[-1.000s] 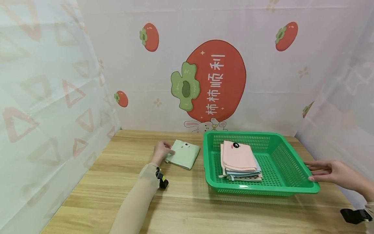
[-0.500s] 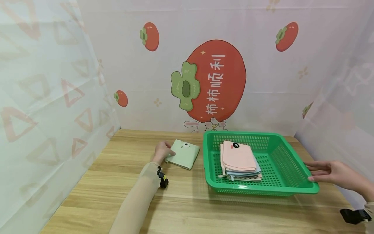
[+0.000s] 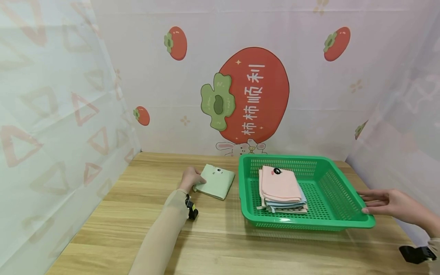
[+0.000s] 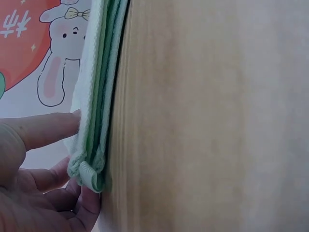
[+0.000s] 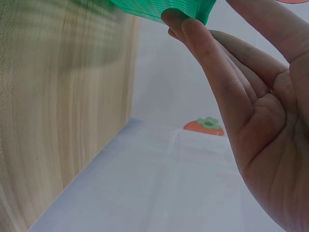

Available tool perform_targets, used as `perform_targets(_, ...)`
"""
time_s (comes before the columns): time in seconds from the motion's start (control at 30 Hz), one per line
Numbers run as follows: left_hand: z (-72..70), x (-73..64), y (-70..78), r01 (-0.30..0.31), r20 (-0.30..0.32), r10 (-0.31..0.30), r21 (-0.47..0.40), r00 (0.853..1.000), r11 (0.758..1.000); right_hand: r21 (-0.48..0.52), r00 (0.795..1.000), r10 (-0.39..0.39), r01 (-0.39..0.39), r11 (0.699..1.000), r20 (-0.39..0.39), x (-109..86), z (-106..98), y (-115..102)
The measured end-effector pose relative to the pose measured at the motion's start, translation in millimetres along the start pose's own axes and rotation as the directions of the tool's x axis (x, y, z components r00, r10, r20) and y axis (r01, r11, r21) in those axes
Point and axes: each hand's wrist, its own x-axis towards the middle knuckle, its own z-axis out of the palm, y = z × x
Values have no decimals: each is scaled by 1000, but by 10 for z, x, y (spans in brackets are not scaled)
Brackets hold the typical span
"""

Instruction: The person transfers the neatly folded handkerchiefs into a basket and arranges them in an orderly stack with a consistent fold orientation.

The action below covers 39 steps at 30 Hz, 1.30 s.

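Note:
A pale green folded towel (image 3: pixel 217 182) with a small face on it lies on the wooden table, left of the green plastic basket (image 3: pixel 245 191). My left hand (image 3: pixel 191 178) pinches its near left corner; in the left wrist view the thumb lies on the top face, the other fingers curl at the layered edge by a small loop (image 4: pixel 90 175). My right hand (image 3: pixel 395 204) holds the basket's right rim, thumb above and fingers below. Inside the basket sits a stack of folded cloths, a pink towel (image 3: pixel 280 186) on top and blue cloth (image 3: pixel 288 203) beneath.
The wooden table (image 3: pixel 213 244) runs up to a printed backdrop (image 3: pixel 154 68) behind and on both sides. Black wrist cameras sit on both wrists, the left camera (image 3: pixel 191 209) just above the tabletop. The basket's right half shows bare mesh.

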Motion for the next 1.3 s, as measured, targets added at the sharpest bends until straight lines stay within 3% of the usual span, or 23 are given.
perform_targets(0.2,-4,24,-4,21,24,-22,28,999,999,1,1000,-3,3,1000,-2,-2,2,-1)
perform_targets(0.5,-9,40,-33,35,53,-35,1,998,999,2,1000,22,-22,1000,6,0,-4,-23)
perform_targets(0.77,6,39,-23,53,57,-52,-20,997,998,31,1000,-15,14,999,15,0,-9,-31)
perform_targets(1.3,-67,1,50,49,81,-45,-37,996,998,43,1000,-12,12,999,18,-11,-13,-70)
